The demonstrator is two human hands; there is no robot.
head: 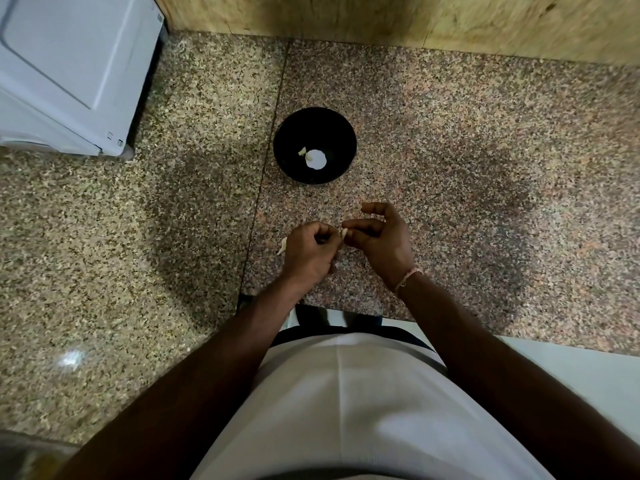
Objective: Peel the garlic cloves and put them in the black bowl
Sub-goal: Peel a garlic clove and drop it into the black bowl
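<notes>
Two hands [308, 251] [381, 237] pinching one garlic clove [344, 232] – speckled granite counter [450, 150], black bowl [343, 140] beyond, wood-grain wall [381, 15]

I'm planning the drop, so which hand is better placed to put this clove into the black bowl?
Probably the right hand. Both hands pinch the garlic clove, but the right lies slightly nearer the black bowl, while the left hand sits lower beside a loose garlic piece.

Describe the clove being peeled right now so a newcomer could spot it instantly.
Start at the black bowl on the speckled granite counter, then come toward the person to the two hands. The clove is the small pale piece pinched between the left hand and right hand. Unlike the piece in the bowl, it is held off the counter.
</notes>
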